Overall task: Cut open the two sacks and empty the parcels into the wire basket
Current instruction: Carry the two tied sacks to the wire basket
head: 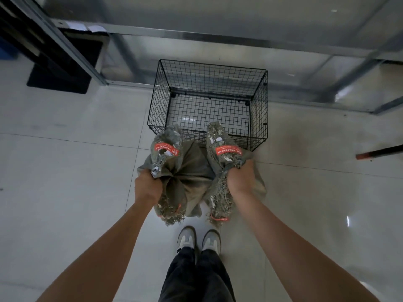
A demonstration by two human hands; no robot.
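Note:
Two grey-green woven sacks stand side by side on the floor in front of a black wire basket (258, 105). My left hand (146, 188) grips the gathered neck of the left sack (187, 171). My right hand (241, 177) grips the neck of the right sack (259, 184). Each sack has a frayed top with a red label, and both tops lean toward the basket's near rim. Red ties show at the frayed ends nearest my feet. The basket holds nothing that I can see. No parcels are visible.
A metal-framed shelf or table (196, 35) stands just behind the basket. A dark stand base (58, 75) sits at the far left. A black rod with a red tip (379, 152) lies on the tiles at the right. My feet (198, 238) stand right behind the sacks.

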